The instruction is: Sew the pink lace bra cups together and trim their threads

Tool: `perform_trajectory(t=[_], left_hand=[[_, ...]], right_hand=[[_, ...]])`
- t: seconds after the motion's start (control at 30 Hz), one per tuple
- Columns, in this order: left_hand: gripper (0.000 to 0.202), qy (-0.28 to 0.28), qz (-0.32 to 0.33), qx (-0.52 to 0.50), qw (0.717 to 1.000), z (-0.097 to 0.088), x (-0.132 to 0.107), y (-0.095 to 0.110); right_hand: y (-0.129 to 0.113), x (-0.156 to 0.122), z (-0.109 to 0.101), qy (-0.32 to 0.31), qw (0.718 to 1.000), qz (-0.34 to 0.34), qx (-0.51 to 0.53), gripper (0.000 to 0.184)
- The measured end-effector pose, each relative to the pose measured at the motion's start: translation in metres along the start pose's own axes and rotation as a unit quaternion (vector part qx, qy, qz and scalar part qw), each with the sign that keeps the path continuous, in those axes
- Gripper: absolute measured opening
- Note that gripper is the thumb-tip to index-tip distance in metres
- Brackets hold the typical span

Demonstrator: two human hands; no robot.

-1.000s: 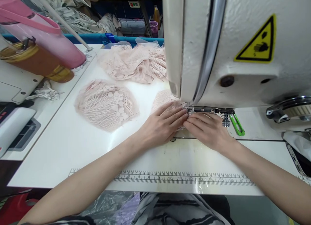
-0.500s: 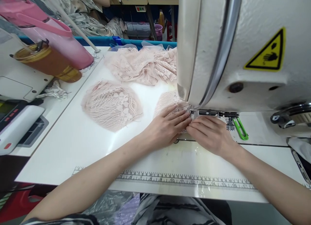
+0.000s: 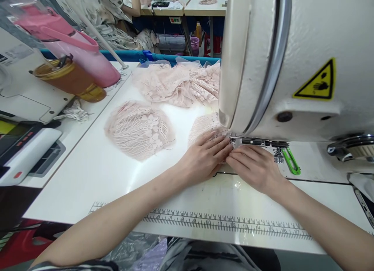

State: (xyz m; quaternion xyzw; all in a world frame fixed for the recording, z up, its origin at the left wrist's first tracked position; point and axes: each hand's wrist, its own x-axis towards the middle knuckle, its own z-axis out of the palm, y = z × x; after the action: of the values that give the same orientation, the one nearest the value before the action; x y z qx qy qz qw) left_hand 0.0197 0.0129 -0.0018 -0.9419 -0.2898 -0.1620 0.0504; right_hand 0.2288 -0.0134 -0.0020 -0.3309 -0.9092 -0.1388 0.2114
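Note:
A small pink lace piece (image 3: pixel 203 126) lies under the head of a white sewing machine (image 3: pixel 292 60). My left hand (image 3: pixel 204 158) rests flat on this lace, fingers stretched toward the needle area. My right hand (image 3: pixel 254 165) lies beside it, fingers extended and pressing the lace edge just in front of the presser foot (image 3: pixel 236 142). The fingertips of both hands almost meet. The needle itself is hidden by the machine head.
A second lace piece (image 3: pixel 138 128) lies to the left, a lace pile (image 3: pixel 178 82) behind it. Green thread snips (image 3: pixel 290 162) sit right of the needle. A pink bottle (image 3: pixel 76 45), a brown cup (image 3: pixel 70 78) and a control box (image 3: pixel 23 150) stand left. A ruler strip (image 3: pixel 222 224) runs along the front edge.
The view has shifted so everything sits lower and to the right. Both hands stay flat on the lace by the presser foot, with barely any movement of their own.

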Motion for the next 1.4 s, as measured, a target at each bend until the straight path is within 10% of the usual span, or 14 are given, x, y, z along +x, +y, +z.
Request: perform_trajectory(t=[1.4], left_hand=[[0.041, 0.009, -0.026, -0.002, 1.0, 0.001, 0.002, 0.002]], right_hand=[[0.003, 0.0, 0.004, 0.016, 0.996, 0.062, 0.068, 0.02]])
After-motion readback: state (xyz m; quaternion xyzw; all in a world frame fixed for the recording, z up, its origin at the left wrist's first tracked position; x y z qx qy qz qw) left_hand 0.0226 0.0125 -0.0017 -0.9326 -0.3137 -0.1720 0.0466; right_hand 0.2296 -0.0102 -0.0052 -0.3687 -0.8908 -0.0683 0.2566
